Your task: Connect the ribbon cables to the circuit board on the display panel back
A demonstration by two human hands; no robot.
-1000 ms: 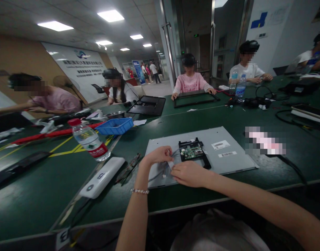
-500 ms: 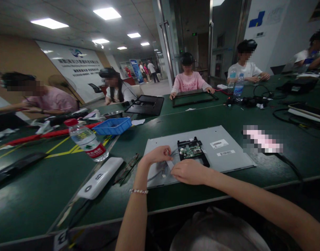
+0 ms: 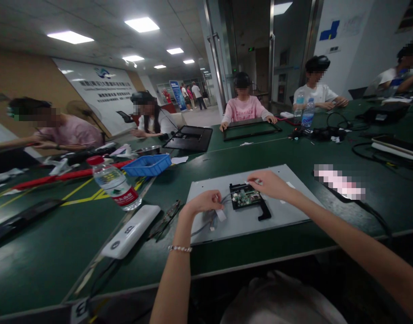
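A grey metal panel (image 3: 182,236) does not show there beyond its edge; its bare face (image 3: 287,211) lies flat before me. On it sits a black bracket (image 3: 265,213) with a green circuit board (image 3: 246,197). My left hand (image 3: 206,201) is closed at the board's left, pinching grey cables (image 3: 226,198). A strip of white tape (image 3: 221,214) hangs just below those fingers, on the cables. Over the bracket's far right corner, my right hand (image 3: 267,183) has its fingertips pinched together. Something small and pale shows at the tips, too small to make out.
A water bottle (image 3: 115,184), a white power bank (image 3: 131,231) and glasses (image 3: 164,219) lie to the left, with a blue tray (image 3: 147,165) behind. A phone (image 3: 339,183) lies right. Across the table, a person holds a black frame (image 3: 253,135); other people sit nearby.
My right hand has left the white tape by my left hand and moved up and right to the bracket's far corner. My left hand has stayed at the cables.
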